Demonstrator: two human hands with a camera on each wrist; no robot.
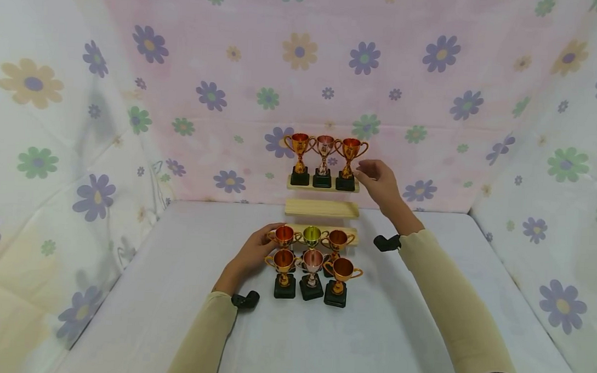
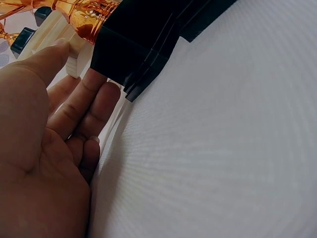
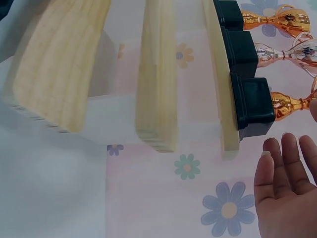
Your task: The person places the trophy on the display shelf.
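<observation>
Three trophy cups stand in a row on the top wooden shelf (image 1: 354, 189): a gold one on the left, a pink-silver one (image 1: 324, 160) in the middle, a gold one (image 1: 346, 181) on the right. My right hand (image 1: 379, 181) is beside the right cup, fingers loosely extended; the right wrist view shows the fingers (image 3: 292, 163) apart from its black base (image 3: 255, 104). My left hand (image 1: 249, 256) is at the left end of the lowest wooden shelf (image 2: 74, 47), pinching the board with thumb above and fingers below. Close to those fingers is a trophy's black base (image 2: 131, 44).
A bare middle shelf (image 1: 322, 209) sits between the upper and lowest boards. Two rows of trophies stand in front of the lowest shelf, including a front pink-silver cup (image 1: 312, 272) and a back yellow-green cup (image 1: 311, 234). White cloth (image 1: 397, 332) covers the table; flowered cloth (image 1: 263, 59) hangs behind.
</observation>
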